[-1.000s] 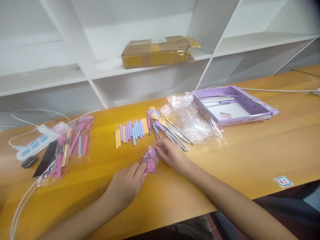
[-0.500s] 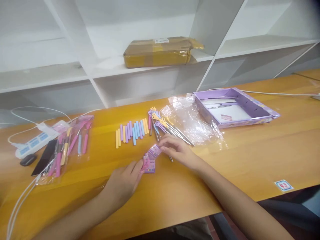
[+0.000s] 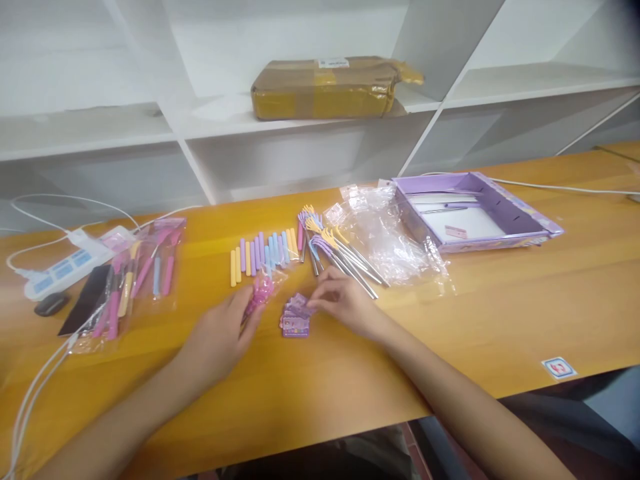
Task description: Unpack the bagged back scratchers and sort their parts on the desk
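Note:
My left hand (image 3: 217, 333) is closed around a crumpled pink piece in clear plastic (image 3: 261, 291), just in front of the row of coloured tubes. To the right, my right hand (image 3: 345, 303) pinches the edge of a small purple printed card (image 3: 300, 304). That card lies over a loose, fanned stack of similar cards (image 3: 296, 327) on the table. Beyond my right hand is a pile of metal rods with hand-shaped heads (image 3: 345, 257), which look like back scratchers. Yellow, purple and blue tubes (image 3: 255, 253) lie side by side left of them.
Clear plastic bags (image 3: 395, 233) lie beside an open purple box (image 3: 500, 237). At left are bagged pink and yellow tools (image 3: 133, 280), a power strip (image 3: 70, 272), a black mouse (image 3: 51, 304) and white cables. A taped parcel (image 3: 325, 93) rests on the shelf.
My left hand has moved left, taking the pink plastic piece away from the cards. The card in my right hand has come down onto the stack. The view has shifted slightly.

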The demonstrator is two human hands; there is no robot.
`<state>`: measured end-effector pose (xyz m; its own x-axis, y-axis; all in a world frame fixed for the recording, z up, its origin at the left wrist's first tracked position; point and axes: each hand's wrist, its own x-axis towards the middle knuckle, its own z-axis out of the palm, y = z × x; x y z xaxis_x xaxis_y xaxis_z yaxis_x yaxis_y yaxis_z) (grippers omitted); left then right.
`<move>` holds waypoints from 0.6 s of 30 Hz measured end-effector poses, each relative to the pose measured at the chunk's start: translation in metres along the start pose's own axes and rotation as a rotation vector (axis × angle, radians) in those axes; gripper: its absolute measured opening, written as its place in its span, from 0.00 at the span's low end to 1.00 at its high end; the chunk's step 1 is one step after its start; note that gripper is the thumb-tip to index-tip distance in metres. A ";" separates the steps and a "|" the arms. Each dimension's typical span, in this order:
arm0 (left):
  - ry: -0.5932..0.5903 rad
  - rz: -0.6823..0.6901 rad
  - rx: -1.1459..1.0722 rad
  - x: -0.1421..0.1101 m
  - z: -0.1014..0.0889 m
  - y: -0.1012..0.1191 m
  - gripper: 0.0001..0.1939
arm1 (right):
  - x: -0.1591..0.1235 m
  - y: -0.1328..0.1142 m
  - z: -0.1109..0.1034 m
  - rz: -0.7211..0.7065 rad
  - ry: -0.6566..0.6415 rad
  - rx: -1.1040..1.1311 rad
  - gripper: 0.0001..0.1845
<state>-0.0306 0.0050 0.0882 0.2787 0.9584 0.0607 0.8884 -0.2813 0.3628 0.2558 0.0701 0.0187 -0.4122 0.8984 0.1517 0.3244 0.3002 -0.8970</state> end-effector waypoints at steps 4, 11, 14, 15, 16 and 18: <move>-0.069 -0.072 -0.182 0.002 -0.014 0.000 0.17 | -0.002 0.004 0.029 -0.049 0.081 -0.212 0.12; -0.329 -0.060 -0.512 -0.008 0.013 0.013 0.19 | -0.012 -0.030 0.024 -0.109 -0.179 0.208 0.21; -0.470 -0.025 -0.692 -0.012 0.023 0.016 0.18 | -0.016 -0.040 0.030 -0.099 -0.313 0.318 0.26; -0.576 -0.017 -0.802 -0.013 0.027 0.015 0.19 | -0.016 -0.042 0.030 -0.078 -0.311 0.318 0.29; -0.725 -0.009 -0.939 -0.013 0.032 0.013 0.21 | -0.017 -0.042 0.029 -0.048 -0.290 0.304 0.31; -1.048 -0.009 -1.242 -0.013 0.044 0.006 0.28 | -0.016 -0.041 0.021 0.010 -0.186 0.240 0.34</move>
<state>-0.0129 -0.0109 0.0482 0.8498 0.3626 -0.3826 0.2108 0.4314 0.8772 0.2310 0.0364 0.0442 -0.5660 0.8202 0.0839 0.1275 0.1876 -0.9739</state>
